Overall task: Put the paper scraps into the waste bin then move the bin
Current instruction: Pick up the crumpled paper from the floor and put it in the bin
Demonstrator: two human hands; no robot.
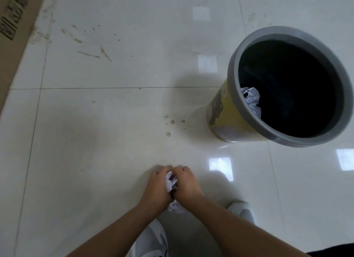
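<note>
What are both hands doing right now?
Left hand: closed on the crumpled paper scraps.
Right hand: closed on the same paper scraps, pressed against the left.

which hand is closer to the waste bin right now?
Right, narrowly. The right hand and left hand are pressed together around crumpled paper scraps, low over the floor; the waste bin stands up and to the right, on the right hand's side.
</note>
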